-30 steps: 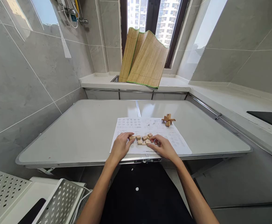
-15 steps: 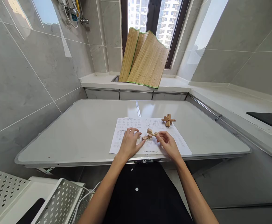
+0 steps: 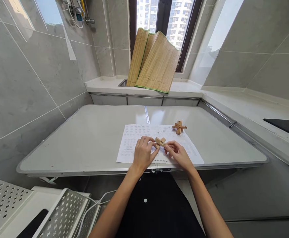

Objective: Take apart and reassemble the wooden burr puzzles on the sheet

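Note:
Several pale wooden burr puzzle pieces (image 3: 160, 141) sit close together between my hands, over a printed sheet. My left hand (image 3: 144, 151) is closed, thumb and fingertips pinching a piece at the left side of the cluster. From the right, my right hand (image 3: 179, 154) pinches the end of another notched piece, which meets the others. Fingers partly cover the pieces, so how they interlock is hard to see. Beneath lies the white sheet (image 3: 192, 152) with small printed diagrams. At its upper right corner rests a darker, cross-shaped wooden puzzle (image 3: 179, 127).
The white folding table (image 3: 67, 142) has a metal-edged rim and a centre seam. A bamboo mat (image 3: 156, 62) leans by the window on the ledge. White perforated baskets (image 3: 67, 211) and a white cable (image 3: 85, 215) are at lower left.
My left hand has shifted right and now grips at the pieces. The pieces, spread apart before, are brought together between both hands. My right hand stays nearly in place.

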The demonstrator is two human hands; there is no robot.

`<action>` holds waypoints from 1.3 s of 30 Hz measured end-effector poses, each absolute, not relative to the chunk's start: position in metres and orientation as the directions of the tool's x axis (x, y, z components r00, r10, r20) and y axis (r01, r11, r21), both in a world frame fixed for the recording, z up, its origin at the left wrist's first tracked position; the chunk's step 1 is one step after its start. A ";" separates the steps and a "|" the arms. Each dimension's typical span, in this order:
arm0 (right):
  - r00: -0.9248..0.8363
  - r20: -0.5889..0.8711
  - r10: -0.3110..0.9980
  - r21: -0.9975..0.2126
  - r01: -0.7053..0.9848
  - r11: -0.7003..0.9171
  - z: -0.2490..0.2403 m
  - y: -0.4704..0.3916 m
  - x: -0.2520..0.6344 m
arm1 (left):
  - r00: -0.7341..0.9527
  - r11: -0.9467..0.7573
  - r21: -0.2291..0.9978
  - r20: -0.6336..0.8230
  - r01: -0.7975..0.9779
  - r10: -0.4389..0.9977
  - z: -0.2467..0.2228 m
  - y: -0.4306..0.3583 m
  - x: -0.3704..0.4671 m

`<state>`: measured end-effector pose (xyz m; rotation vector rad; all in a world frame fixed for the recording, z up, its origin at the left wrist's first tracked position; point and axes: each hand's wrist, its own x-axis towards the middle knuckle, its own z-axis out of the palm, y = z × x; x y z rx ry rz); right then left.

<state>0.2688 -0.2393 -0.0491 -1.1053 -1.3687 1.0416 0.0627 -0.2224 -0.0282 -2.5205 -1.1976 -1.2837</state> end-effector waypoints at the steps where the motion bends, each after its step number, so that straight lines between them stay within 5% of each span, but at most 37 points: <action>1: -0.038 0.193 0.980 -0.979 0.063 0.195 -0.049 -0.239 0.269 | 0.334 -0.697 0.266 0.729 0.666 0.597 -0.028 -0.224 0.065; 26: -0.009 0.167 0.986 -0.977 -0.136 0.164 -0.053 -0.239 0.275 | 0.267 -0.744 0.235 0.832 0.625 0.487 -0.029 -0.234 0.075; 39: -0.072 0.249 0.966 -0.966 0.059 0.253 -0.055 -0.242 0.269 | 0.325 -0.764 0.198 0.819 0.614 0.473 -0.030 -0.233 0.074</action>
